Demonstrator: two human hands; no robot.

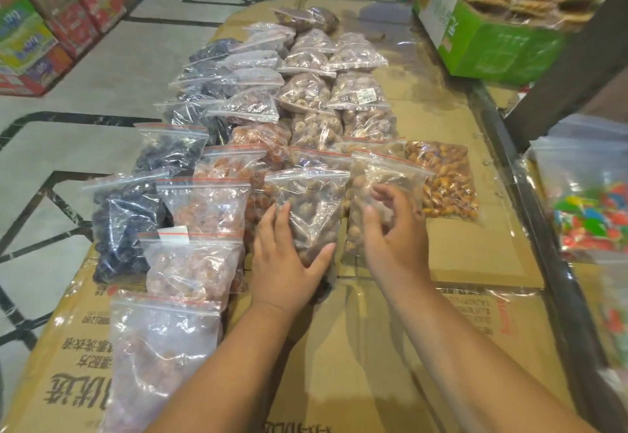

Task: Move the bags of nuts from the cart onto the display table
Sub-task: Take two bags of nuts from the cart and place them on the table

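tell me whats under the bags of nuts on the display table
Flattened brown cardboard printed with dark characters lies under the bags of nuts, with clear film over it on the right. The table surface beneath the cardboard is hidden.

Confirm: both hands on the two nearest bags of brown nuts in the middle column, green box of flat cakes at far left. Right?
Not quite. The green box sits at far right, not left, as the head view shows. The rest holds: left hand and right hand rest on two bags of brown nuts.

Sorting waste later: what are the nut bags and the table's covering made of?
Nut bags: thin clear glossy plastic, seemingly; contents show through, glare, crinkles, red-striped zip tops. Table covering: flattened brown corrugated cardboard, matte, with printed lettering and seams; a shiny clear film seems to overlie parts.
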